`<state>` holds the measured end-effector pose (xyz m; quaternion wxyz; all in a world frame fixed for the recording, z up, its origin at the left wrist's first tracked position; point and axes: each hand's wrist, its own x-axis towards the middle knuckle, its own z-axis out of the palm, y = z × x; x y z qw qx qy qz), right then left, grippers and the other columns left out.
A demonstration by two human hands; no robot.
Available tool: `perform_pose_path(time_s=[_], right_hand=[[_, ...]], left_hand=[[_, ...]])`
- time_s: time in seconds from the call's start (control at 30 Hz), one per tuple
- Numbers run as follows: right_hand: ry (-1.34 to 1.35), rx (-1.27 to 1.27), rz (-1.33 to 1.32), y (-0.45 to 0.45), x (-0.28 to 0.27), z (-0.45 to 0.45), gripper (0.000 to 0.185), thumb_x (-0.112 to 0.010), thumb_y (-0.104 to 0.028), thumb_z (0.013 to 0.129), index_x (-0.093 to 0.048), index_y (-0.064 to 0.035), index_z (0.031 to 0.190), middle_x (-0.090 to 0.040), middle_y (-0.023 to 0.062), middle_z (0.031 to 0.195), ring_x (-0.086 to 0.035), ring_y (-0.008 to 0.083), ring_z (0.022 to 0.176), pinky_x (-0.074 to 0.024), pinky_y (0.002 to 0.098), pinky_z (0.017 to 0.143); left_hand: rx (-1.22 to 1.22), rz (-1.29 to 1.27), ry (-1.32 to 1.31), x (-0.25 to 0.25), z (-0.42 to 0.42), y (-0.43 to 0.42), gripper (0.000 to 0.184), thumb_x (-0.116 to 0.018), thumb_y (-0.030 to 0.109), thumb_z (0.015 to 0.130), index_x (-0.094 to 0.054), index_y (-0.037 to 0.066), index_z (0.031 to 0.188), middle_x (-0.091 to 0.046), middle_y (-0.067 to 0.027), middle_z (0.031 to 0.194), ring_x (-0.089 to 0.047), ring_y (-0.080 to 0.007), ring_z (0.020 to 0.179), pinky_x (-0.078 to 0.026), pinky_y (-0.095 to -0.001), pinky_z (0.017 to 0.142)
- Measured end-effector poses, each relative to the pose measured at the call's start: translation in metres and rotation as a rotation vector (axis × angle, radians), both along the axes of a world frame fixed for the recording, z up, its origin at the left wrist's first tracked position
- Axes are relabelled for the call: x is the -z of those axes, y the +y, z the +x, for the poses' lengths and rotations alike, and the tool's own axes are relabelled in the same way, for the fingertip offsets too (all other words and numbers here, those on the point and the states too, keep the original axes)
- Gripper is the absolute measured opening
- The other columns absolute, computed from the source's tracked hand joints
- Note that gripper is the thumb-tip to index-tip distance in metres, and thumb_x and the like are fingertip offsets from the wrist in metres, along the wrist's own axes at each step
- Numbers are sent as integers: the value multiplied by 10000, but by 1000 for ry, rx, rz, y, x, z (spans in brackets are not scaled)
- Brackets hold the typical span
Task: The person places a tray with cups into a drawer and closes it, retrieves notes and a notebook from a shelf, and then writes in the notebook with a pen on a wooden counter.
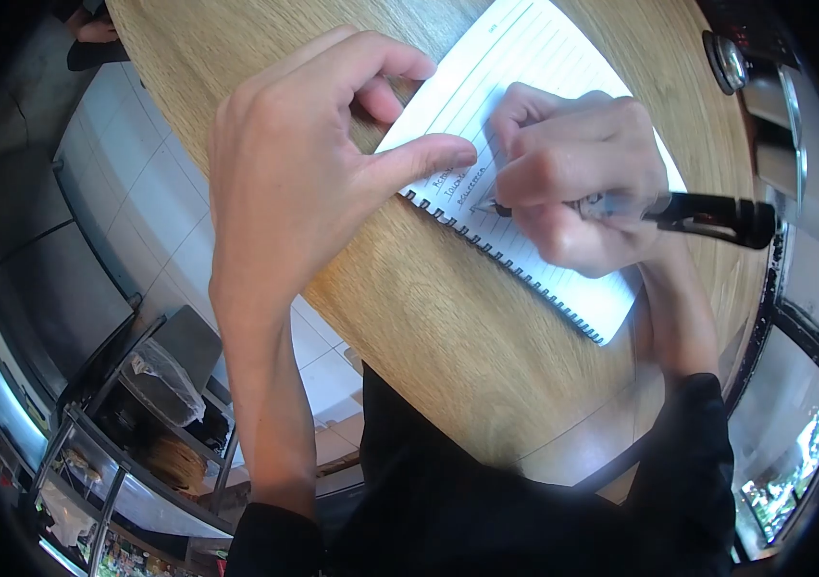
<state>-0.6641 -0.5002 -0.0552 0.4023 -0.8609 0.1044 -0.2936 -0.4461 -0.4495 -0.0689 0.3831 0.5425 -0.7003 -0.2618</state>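
A spiral-bound notebook [573, 298] with lined pages lies tilted on the wooden table [429, 317]. A few handwritten words show near its spiral edge. My right hand [587, 178] is closed round a black pen [717, 217], its tip at the page beside the writing. My left hand [304, 154] is at the notebook's left corner, thumb over the page by the words, the other fingers curved at the paper's edge, with a gap between them and the thumb. Part of the writing is hidden by my thumb.
To the left, beyond the table edge, are a tiled floor [126, 192] and a metal rack [140, 490] holding a plastic bag [164, 380]. Part of another person [95, 34] shows at the top left. A round metal object [729, 62] stands at the upper right.
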Motion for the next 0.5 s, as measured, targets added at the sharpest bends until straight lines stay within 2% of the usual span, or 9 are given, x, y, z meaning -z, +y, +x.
perform_pose_path(time_s=[0.07, 0.13, 0.27, 0.5], right_hand=[[-4, 18, 21, 1, -1, 0, 83, -549, -11, 780, -623, -17, 742, -495, 3, 534, -473, 143, 451, -489, 328, 695], [45, -77, -31, -2, -5, 1, 91, -548, -23, 793, -625, -9, 746, -511, 6, 540, -490, 145, 462, -492, 329, 696], [10, -11, -14, -1, -1, -2, 94, -544, -23, 789, -624, -9, 742, -539, 13, 548, -506, 136, 467, -492, 323, 698], [13, -38, -49, -1, 0, 0, 105, -541, -14, 793, -623, -25, 728, -530, 17, 534, -483, 135, 450, -488, 314, 699]], left_hand=[[-12, 40, -4, -3, 1, 0, 463, -950, 145, 646, -762, 60, 1060, -563, 34, 791, -388, -15, 605, -261, -174, 516], [-8, 31, -1, -1, 2, 0, 461, -949, 142, 647, -762, 59, 1060, -563, 34, 792, -390, -15, 608, -261, -174, 517], [-11, 37, 9, 0, 2, 0, 454, -946, 141, 652, -763, 57, 1058, -563, 34, 796, -392, -15, 612, -264, -174, 520], [-10, 16, -5, -1, 2, -1, 453, -950, 163, 650, -765, 60, 1051, -562, 36, 795, -390, -17, 609, -267, -177, 522]])
